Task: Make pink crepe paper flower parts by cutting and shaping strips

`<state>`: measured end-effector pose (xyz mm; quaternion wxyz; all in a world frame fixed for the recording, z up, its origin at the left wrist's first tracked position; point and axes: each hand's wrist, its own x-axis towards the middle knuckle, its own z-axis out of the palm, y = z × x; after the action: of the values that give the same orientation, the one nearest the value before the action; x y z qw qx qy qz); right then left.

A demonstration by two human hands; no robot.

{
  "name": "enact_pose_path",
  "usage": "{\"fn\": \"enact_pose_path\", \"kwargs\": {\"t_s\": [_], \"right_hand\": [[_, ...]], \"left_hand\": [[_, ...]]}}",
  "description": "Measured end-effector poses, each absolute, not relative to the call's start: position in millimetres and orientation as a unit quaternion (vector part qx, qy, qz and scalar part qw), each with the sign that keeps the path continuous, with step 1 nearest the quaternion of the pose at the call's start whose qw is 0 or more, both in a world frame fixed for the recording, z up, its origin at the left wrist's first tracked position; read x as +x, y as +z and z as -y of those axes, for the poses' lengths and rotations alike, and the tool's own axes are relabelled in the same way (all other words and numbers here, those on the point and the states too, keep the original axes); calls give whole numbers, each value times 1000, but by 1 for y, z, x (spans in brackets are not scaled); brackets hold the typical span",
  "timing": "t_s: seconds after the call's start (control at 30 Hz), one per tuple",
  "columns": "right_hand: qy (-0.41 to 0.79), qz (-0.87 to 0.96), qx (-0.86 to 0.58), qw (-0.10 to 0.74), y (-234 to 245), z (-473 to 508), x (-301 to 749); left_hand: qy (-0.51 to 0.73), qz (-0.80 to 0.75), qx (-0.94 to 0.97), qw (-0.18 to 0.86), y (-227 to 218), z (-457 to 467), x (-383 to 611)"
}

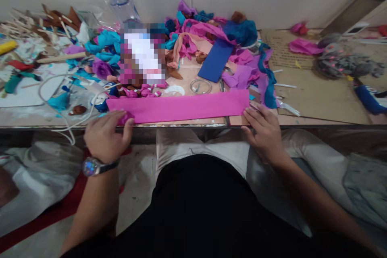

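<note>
Pink strip lies lengthwise along the worktop's front edge, left of centre to right of centre, long sides roughly parallel to the edge. Left hand on its left end, fingers over the paper, which is crumpled there; can't tell if that grip is pinching. Right hand at the right end: fingers laid flat, thumb spread away, grip apart. Wristwatch on left wrist. Just behind the strip: coiled wire; farther back, blue block, tilted. Crepe paper scraps heaped toward back edge. Bottle near back edge, left of centre. Wooden sticks, back left corner. Cardboard covers right side.
</note>
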<state>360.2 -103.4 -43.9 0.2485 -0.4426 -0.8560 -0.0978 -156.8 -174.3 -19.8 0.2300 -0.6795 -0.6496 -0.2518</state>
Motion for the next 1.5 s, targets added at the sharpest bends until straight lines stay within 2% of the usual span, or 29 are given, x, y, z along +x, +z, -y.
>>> {"fn": "enact_pose_path", "kwargs": {"t_s": [0.17,0.37,0.53,0.63,1.2,1.37,1.5], "right_hand": [[-89,849,-448,264,-43,102,351],[-57,866,-417,272,-23,106,305],[0,922,-348,170,-18,110,266],[12,925,-349,150,-23,110,259],[-39,899,-391,193,-30,107,296],[-21,890,-392,230,-17,100,273],[-14,901,-377,214,2,81,264]], "left_hand": [[-242,552,-794,75,-16,179,-76],[-198,485,-851,9,-20,175,-9],[-185,491,-851,11,-23,168,6],[-193,493,-848,10,-25,167,1],[-211,600,-769,65,-33,181,-70],[-212,610,-761,64,-32,181,-71],[-217,611,-758,75,-30,179,-69]]}}
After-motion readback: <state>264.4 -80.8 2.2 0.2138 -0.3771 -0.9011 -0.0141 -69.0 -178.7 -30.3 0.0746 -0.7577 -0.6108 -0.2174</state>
